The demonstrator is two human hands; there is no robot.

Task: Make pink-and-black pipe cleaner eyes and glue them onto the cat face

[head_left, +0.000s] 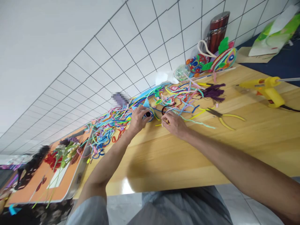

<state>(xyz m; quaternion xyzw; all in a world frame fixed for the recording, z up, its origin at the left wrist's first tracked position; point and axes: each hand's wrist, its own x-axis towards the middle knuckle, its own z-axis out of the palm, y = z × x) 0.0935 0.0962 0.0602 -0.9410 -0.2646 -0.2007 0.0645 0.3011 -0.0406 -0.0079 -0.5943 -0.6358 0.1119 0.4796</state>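
Observation:
My left hand [138, 118] is closed round a small rounded craft piece [148, 115] with a black disc on a pale and blue surface. Light-blue pointed bits [146, 103] stick up behind my fingers. Just to its right, my right hand [172, 122] has its fingers pinched together, and what lies between the fingertips is too small to make out. A black curved strip [165, 107] shows right behind that hand. Colourful pipe cleaners [138, 103] lie around and behind both hands.
To the right lie yellow-handled pliers [226, 118] and a yellow glue gun [267, 89] with a cord. A fish-shaped craft [224, 61], purple tassel [214, 92] and red-brown flask [217, 32] stand or lie at the back. Artificial flowers [62, 154] rest on an orange table at left.

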